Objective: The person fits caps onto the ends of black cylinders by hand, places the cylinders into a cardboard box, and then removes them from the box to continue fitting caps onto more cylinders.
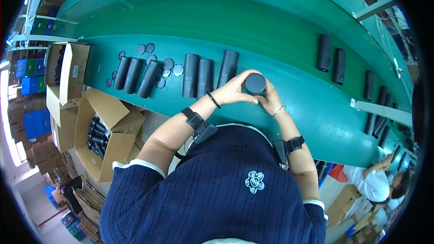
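Observation:
Both hands are closed around a black cylindrical tube (255,84), which shows mainly its round, flat end. My left hand (235,89) grips it from the left, thumb toward me. My right hand (271,100) wraps its right side. Left of my hands, three black textured tubes lie on the green bench, the nearest (228,67) just beyond my left wrist. Farther left are three smoother-looking black tubes (133,76). Several loose round black discs (168,64) lie flat around them.
The green bench (307,108) has a raised back panel. A green conveyor-like strip carries more black tubes (323,53) at the right. Open cardboard boxes (108,108) holding black parts stand at the left. Another person (370,183) works at the far right.

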`<state>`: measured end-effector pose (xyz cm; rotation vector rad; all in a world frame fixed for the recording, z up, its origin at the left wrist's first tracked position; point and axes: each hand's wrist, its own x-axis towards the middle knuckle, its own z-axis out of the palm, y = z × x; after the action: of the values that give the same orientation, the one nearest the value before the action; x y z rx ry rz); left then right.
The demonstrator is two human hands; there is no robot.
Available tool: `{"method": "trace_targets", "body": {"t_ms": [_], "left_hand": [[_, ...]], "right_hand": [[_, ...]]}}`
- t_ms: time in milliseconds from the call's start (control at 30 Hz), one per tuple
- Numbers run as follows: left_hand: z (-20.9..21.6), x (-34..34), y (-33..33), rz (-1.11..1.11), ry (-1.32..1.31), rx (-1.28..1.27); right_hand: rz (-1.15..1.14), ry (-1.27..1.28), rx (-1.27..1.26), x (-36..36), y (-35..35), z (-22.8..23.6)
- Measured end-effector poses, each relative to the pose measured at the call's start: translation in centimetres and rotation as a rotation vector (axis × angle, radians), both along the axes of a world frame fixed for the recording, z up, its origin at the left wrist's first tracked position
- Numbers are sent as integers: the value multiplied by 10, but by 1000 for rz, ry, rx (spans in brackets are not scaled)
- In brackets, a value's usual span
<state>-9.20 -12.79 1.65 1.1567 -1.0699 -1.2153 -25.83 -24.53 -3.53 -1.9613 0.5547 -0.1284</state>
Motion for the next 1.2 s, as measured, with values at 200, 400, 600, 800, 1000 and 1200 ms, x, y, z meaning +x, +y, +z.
{"method": "trace_targets", "body": {"t_ms": [200, 400, 600, 800, 1000, 1200], "left_hand": [[1, -3, -6, 25, -96, 41], [7, -8, -13, 21, -146, 45], [6, -5, -26, 93, -255, 37], [4, 1, -42, 193, -415, 98], [-5, 1, -49, 227, -324, 97], [2, 33, -19, 640, -1035, 558]], "right_hand": [[25, -40, 11, -11, -12, -7], [32, 5, 176, -13, -9, -3], [-29, -23, 515, -4, -7, -31], [-40, 106, 569, 4, -15, -20], [-81, 56, 544, 5, -14, -18], [-467, -146, 126, 3, -94, -31]]}}
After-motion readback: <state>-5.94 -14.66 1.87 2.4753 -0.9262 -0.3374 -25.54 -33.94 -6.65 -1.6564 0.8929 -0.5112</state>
